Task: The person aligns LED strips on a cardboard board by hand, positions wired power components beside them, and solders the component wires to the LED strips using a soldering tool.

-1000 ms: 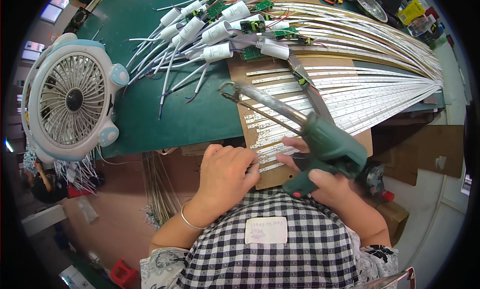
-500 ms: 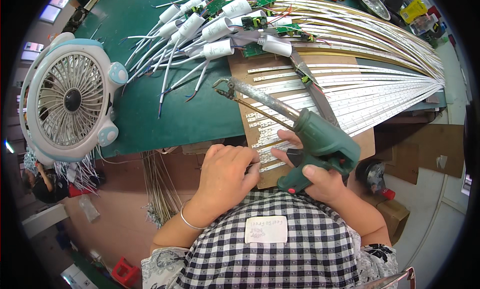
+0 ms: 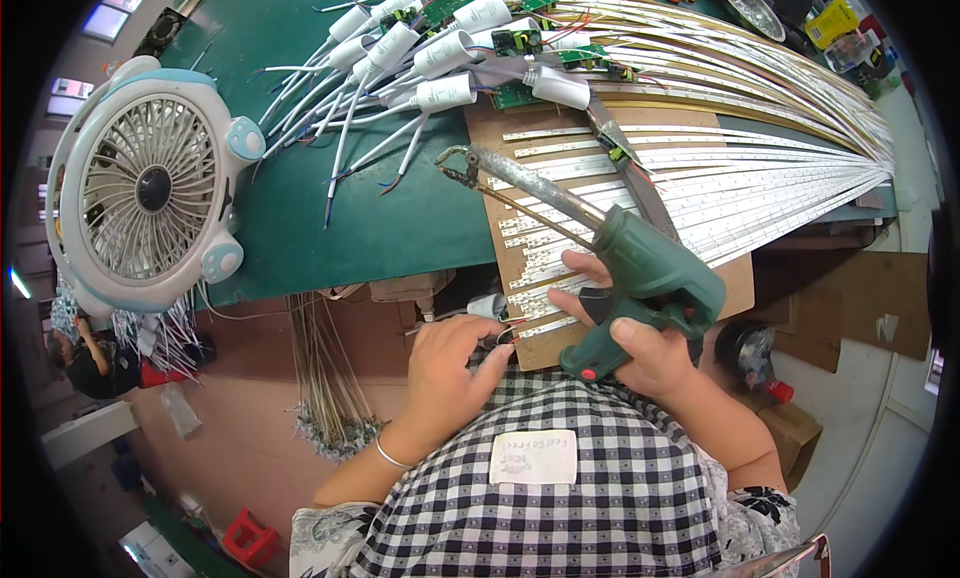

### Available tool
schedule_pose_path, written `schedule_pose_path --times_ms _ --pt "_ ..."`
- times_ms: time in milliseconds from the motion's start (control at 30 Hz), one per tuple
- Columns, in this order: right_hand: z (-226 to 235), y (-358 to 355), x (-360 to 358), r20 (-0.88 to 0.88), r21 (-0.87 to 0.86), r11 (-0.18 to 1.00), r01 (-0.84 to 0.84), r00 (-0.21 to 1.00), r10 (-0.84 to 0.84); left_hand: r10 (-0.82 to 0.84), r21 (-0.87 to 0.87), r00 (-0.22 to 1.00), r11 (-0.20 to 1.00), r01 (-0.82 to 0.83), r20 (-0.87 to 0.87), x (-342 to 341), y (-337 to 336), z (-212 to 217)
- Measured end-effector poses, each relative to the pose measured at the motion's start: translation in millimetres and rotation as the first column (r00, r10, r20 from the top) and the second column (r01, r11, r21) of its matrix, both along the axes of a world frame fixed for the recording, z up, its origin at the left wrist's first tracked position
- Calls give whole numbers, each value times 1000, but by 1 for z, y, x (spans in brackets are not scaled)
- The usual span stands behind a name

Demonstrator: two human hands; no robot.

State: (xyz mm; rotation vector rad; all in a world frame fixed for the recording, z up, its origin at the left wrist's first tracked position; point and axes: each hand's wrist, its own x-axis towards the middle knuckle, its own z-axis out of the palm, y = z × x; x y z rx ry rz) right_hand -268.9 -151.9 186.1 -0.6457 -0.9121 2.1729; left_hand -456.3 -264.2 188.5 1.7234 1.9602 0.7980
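My right hand (image 3: 655,363) grips a green soldering gun (image 3: 665,278). Its metal barrel points up and left, with the bent tip above the board and a thin rod alongside. At the near end of the white LED strips (image 3: 690,203), my left hand (image 3: 445,373) is closed in a pinch on thin wires (image 3: 512,326). These red and dark wires meet the end of the nearest strip. Just beyond the left fingers, partly hidden by them, sits a white cap-like piece (image 3: 487,305). The strips lie side by side on a brown board (image 3: 740,283).
White plastic housings (image 3: 443,93) with cables and green circuit boards (image 3: 515,95) are heaped at the back of the green table (image 3: 400,248). A dark metal bar (image 3: 640,193) crosses the strips. At left stands a fan (image 3: 150,188). Long strips hang below the table edge (image 3: 325,368).
My left hand has lowered slightly and turned, so the wires and the white piece beyond it now show. The soldering gun stays nearly still in my right hand.
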Motion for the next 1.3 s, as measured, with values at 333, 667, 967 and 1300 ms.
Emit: schedule_pose_path --times_ms 333,667,967,1300 --pt "-2 3 2 -12 -10 1000 14 1000 -14 181 -163 830 980 -111 528 3 -2 -10" --pt "-4 6 1 -3 -7 1000 3 1000 -3 21 -50 995 999 -17 95 2 19 3" --pt "1 1 28 177 37 993 -113 979 105 -74 44 988 996 81 -134 -2 24 6" --pt "20 -28 113 714 665 503 -552 667 -213 -74 134 980 986 100 -185 -10 20 3"
